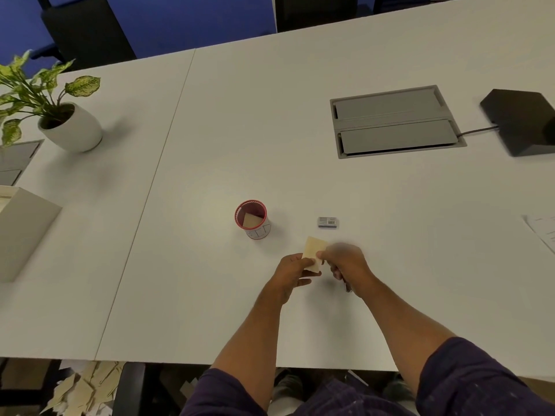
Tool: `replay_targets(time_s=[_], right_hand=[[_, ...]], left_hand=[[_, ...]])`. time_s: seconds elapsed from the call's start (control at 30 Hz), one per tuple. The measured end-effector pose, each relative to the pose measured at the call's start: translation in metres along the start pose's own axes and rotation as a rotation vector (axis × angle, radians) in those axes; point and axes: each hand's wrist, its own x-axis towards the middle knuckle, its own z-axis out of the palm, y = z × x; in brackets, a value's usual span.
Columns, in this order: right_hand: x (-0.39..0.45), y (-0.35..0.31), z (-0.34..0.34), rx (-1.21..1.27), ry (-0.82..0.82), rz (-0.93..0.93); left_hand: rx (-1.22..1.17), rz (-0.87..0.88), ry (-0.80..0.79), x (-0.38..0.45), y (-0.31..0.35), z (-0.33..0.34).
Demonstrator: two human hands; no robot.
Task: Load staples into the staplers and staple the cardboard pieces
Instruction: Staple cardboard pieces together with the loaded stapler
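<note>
Both hands hold cardboard above the desk

Our left hand [295, 270] and blurred right hand [345, 261] pinch a cardboard piece [313, 252] over the white desk [210, 145]; the right also grips a dark tool (stapler, we cannot tell). A red cup [252, 219] with cardboard stands nearby left, a staple box [327, 222] just beyond, potted plant [60, 115] far left.

A white counter [240, 130] is filling most of the view, with a grey cable hatch [396, 121] sitting in it. Dark chairs [87, 28] are standing against a blue wall [186, 19] beyond, while cardboard scraps [84, 388] are lying on the floor below.
</note>
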Motion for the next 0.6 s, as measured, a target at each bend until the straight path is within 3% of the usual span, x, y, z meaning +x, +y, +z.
replay_targets(time_s=[0.3, 0.6], right_hand=[[0.0032, 0.0040, -0.0034, 0.111, 0.068, 0.063], [0.0030, 0.0027, -0.0036, 0.069, 0.053, 0.008]], left_hand=[[-0.081, 0.023, 0.121, 0.0010, -0.0013, -0.0041], [-0.086, 0.081, 0.150, 0.0011, -0.0022, -0.0043]])
